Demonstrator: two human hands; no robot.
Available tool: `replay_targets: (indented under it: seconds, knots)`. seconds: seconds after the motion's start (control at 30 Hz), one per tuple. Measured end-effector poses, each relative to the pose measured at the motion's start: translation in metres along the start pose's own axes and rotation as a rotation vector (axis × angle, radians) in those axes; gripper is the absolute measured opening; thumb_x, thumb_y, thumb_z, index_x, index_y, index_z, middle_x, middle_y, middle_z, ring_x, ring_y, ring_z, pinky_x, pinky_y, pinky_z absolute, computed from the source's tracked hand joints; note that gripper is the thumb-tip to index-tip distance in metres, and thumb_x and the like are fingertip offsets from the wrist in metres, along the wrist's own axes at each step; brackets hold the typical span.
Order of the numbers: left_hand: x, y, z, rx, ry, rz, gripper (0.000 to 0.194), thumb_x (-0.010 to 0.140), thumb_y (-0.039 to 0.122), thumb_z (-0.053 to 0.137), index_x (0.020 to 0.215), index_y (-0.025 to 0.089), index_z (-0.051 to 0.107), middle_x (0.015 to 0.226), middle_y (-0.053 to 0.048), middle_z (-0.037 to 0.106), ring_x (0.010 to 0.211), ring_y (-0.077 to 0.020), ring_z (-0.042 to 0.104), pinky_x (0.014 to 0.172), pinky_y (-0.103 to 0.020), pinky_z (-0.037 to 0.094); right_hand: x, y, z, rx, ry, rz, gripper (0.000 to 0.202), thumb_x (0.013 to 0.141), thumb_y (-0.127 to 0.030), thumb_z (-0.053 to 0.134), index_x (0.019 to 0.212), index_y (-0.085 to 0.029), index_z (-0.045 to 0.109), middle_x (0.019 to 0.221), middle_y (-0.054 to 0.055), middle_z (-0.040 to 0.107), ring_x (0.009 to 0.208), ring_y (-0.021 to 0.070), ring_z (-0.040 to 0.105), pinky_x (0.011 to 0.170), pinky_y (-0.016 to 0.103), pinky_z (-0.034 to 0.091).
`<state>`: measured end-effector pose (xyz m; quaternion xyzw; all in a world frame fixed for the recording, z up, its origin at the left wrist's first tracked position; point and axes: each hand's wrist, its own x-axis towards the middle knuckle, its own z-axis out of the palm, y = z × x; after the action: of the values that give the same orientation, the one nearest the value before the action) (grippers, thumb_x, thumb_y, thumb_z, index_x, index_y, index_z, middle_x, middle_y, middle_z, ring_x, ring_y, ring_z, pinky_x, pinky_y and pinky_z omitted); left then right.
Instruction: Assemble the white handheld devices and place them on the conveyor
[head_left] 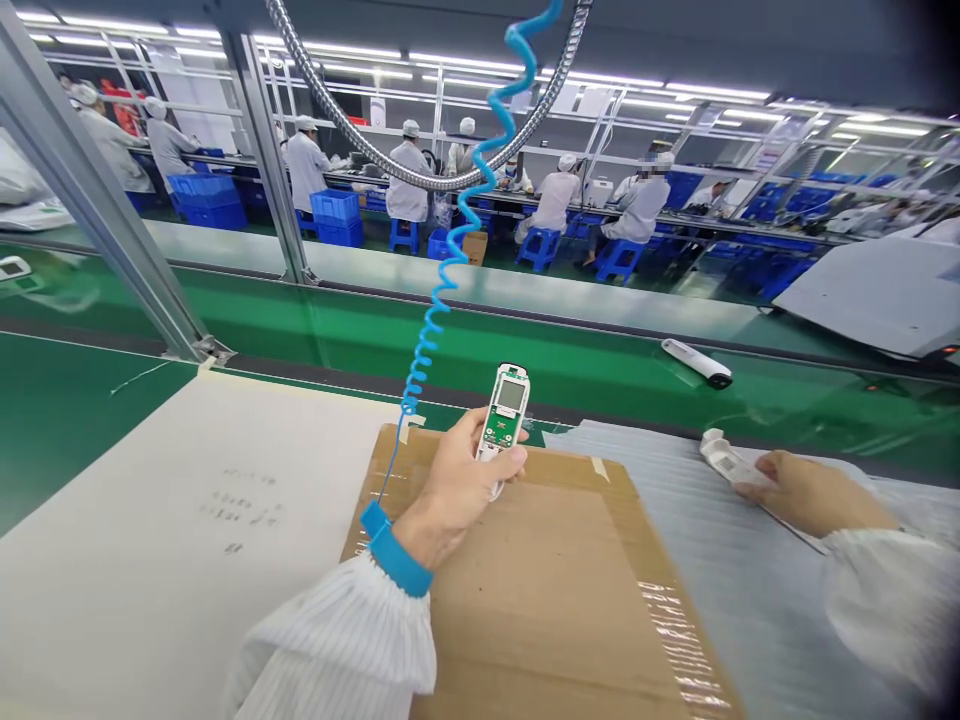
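My left hand [469, 460] grips an opened white handheld device [511, 412], raised above the cardboard. A small grey screen and a green circuit board show in its open face. Round my left wrist is a blue wrist strap [401, 550], joined to a coiled blue cord [431, 320]. At the right, my right hand [814, 490] is closed on a white plastic casing part [726, 460] with a small printed patch. That part lies at or just above the pale foam sheet [660, 510]; whether it touches the sheet I cannot tell.
A taped cardboard sheet [555, 590] lies in front of me, with a white board [187, 480] to its left. Behind them runs a green conveyor belt [360, 320] bearing a white device [697, 362]. A metal post [262, 150] rises at left; people in white work beyond.
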<state>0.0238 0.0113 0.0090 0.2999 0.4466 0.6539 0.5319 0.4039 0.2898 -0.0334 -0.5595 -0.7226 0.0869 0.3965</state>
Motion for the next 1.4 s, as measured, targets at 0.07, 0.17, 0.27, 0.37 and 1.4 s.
replay_targets:
  seconds: [0.07,0.17,0.27,0.37,1.4]
  knots:
    - [-0.001,0.001,0.001,-0.015,-0.007,-0.006,0.035,0.077,0.02,0.075,0.107,0.014,0.058,0.099,-0.005,0.066,0.065,-0.0075,0.055,0.06,-0.023,0.042,0.008,-0.003,-0.007,-0.176,-0.172,0.107,0.048,0.061,-0.037,0.091,0.036,-0.027,0.051,0.038,0.002,0.045,0.032,0.0107,0.032,0.051,0.041,0.026]
    - [-0.001,0.003,0.002,-0.029,-0.005,-0.014,0.033,0.078,0.02,0.073,0.107,0.015,0.057,0.099,-0.005,0.067,0.064,-0.0076,0.055,0.059,-0.023,0.041,0.013,-0.029,-0.019,-0.464,-0.333,0.236,0.038,0.064,-0.023,0.089,0.043,-0.028,0.058,0.049,0.005,0.055,0.043,0.0194,0.048,0.056,0.044,0.033]
    - [0.0,0.003,0.003,-0.008,0.015,-0.03,0.032,0.081,0.02,0.07,0.109,0.016,0.056,0.1,-0.005,0.067,0.066,-0.0081,0.056,0.06,-0.023,0.042,-0.001,-0.09,-0.021,-0.269,-0.319,0.272,0.018,0.072,-0.031,0.082,0.062,-0.033,0.068,0.065,0.008,0.067,0.067,0.0321,0.066,0.063,0.049,0.043]
    - [0.002,-0.001,0.003,0.118,0.112,-0.019,0.032,0.084,0.025,0.07,0.112,0.016,0.056,0.095,-0.004,0.067,0.066,-0.0084,0.055,0.063,-0.024,0.042,-0.039,-0.172,-0.001,0.479,-0.452,0.317,0.032,0.069,-0.037,0.081,0.098,-0.033,0.07,0.104,0.01,0.076,0.095,0.0364,0.071,0.076,0.053,0.054]
    - [0.004,-0.016,-0.006,0.786,0.046,0.314,0.032,0.092,0.035,0.064,0.123,0.024,0.064,0.127,-0.004,0.067,0.115,-0.0208,0.063,0.099,-0.032,0.049,-0.139,-0.24,0.103,1.232,-0.71,0.245,0.052,0.072,-0.05,0.084,0.113,-0.022,0.068,0.109,0.008,0.075,0.106,0.0268,0.067,0.098,0.041,0.049]
